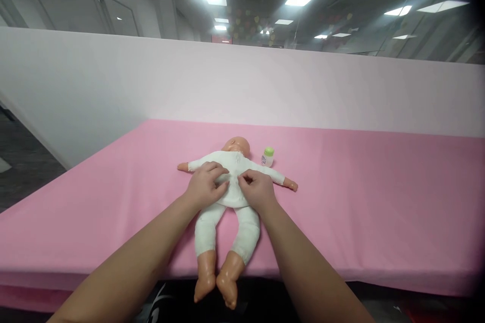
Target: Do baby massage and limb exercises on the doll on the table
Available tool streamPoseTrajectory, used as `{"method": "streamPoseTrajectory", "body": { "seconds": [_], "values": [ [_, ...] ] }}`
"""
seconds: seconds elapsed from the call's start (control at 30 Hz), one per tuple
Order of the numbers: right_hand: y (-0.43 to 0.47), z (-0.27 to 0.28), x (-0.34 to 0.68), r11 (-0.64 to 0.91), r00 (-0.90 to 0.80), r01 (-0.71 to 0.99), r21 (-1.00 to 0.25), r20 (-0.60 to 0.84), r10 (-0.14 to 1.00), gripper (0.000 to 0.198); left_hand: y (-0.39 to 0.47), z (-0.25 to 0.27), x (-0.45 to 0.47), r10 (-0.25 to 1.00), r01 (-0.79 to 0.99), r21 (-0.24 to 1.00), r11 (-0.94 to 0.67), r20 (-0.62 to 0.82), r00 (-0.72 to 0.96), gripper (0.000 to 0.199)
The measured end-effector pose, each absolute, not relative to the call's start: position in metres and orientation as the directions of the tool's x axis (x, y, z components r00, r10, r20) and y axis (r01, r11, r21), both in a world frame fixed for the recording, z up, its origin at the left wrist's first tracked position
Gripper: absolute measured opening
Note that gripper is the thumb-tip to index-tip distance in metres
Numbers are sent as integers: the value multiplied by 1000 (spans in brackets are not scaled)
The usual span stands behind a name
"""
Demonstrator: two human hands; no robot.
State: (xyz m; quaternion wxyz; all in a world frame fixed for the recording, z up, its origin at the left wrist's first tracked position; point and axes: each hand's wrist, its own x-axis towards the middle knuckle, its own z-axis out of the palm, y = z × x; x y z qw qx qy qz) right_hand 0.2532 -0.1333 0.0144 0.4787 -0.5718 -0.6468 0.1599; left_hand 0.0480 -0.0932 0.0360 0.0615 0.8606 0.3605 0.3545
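A baby doll (235,197) in a white top and white leggings lies stretched out on a pink cover, its arms spread to both sides. Its bald head (240,145) points away from me, and its bare feet (227,278) hang over the near edge. My left hand (208,184) rests on the doll's torso, palm down, fingers loosely apart and holding nothing. On the other side of the torso, my right hand (256,189) is closed, thumb and fingertips pinched together at the white cloth. Whatever lies between those fingertips is too small to make out.
Beyond the doll's arm on the right stands a small clear bottle with a green cap (268,156). The pink cover (379,202) spreads widely to both sides. A white low wall (265,86) borders the back, with glass above it.
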Motion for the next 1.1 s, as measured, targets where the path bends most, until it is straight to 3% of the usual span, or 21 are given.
{"method": "streamPoseTrajectory", "body": {
  "seconds": [0.1, 0.23, 0.5, 0.6, 0.7, 0.8, 1.1],
  "values": [
    [-132, 14, 253, 292, 77, 644, -707, 440, 895, 11, -92, 35, 51, 680, 597, 340, -726, 481, 553, 37],
    [-133, 16, 252, 261, -35, 703, -662, 335, 942, 16, -91, 37, 53, 738, 624, 393, -675, 351, 577, 32],
    [-133, 15, 257, 215, -21, 606, -766, 255, 967, 17, -86, 37, 44, 826, 541, 669, -509, 205, 524, 24],
    [-130, 13, 260, 245, 34, 569, -785, 321, 946, 16, -87, 34, 46, 818, 550, 619, -561, 310, 485, 30],
    [-128, 12, 260, 290, 98, 580, -761, 419, 903, 13, -89, 33, 50, 732, 571, 458, -681, 450, 511, 43],
    [-128, 12, 258, 280, 58, 617, -736, 397, 916, 14, -90, 32, 53, 693, 582, 378, -720, 447, 566, 55],
    [-132, 18, 255, 209, -30, 648, -732, 250, 968, 16, -89, 39, 48, 745, 562, 514, -648, 279, 606, 30]
  ]
}}
